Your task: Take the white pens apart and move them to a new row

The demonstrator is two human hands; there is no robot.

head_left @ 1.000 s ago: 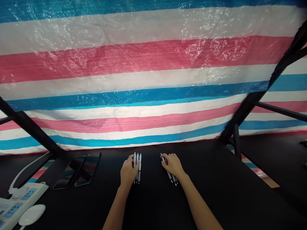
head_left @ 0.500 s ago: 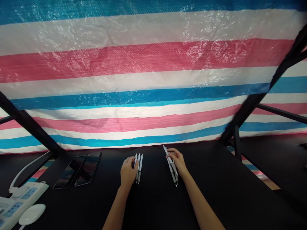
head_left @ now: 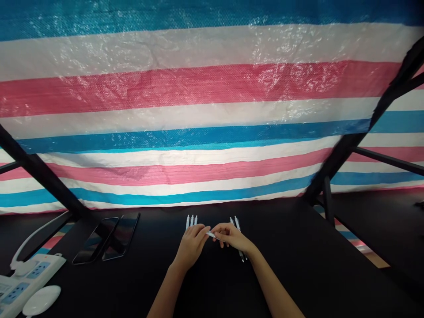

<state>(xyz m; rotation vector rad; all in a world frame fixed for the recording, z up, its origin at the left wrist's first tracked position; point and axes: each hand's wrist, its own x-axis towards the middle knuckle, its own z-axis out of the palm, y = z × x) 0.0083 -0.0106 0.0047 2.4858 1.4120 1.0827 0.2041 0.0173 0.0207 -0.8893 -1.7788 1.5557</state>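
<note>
A white pen [head_left: 211,234] is held in the air between my two hands, lying nearly level. My right hand [head_left: 236,240] pinches it with thumb and fingers. My left hand [head_left: 192,242] is closed at the pen's other end, thumb and forefinger meeting on it. Beyond my left hand stick out the tops of three white pens [head_left: 191,220] laid side by side on the table; the hand hides their lower parts. Two more white-and-grey pens [head_left: 237,222] lie under my right hand, their tips showing below it.
Two dark phones [head_left: 121,238] lie on the black table [head_left: 212,291] to the left. At the near left are a white power strip [head_left: 31,276] and a white rounded device [head_left: 42,300]. Striped sheeting [head_left: 198,172] hangs behind, between black frame bars [head_left: 344,154].
My right hand has brought one pen from the right-hand group toward the middle. My left hand has moved right, off the three pens, and now grips that pen's end.
</note>
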